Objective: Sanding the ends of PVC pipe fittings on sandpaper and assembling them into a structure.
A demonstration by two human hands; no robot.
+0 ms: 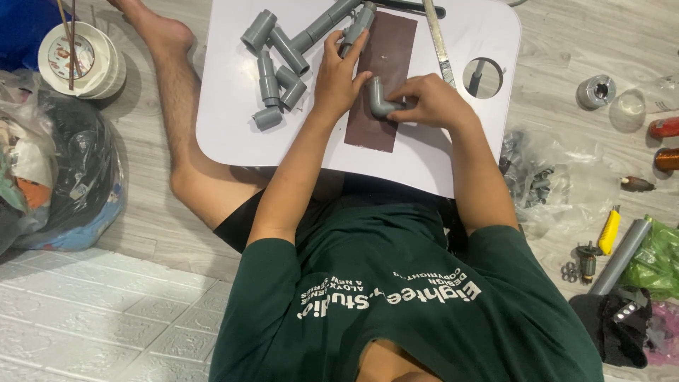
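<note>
A dark brown sheet of sandpaper (385, 49) lies on the white lap table (233, 127). My right hand (428, 99) grips a grey pipe elbow (379, 97) and presses it onto the sheet. My left hand (339, 74) lies flat on the sheet's left edge, its fingers touching a grey pipe piece (357, 28) at the top. Several grey pipe fittings (279, 67) lie on the table to the left of my left hand.
A metal ruler (438, 42) lies right of the sheet, next to a round cup hole (483, 76). On the floor, right: a clear bag of fittings (537, 184), a grey pipe (622, 255), a yellow knife (610, 230). Left: tape rolls (81, 60), bags (64, 177).
</note>
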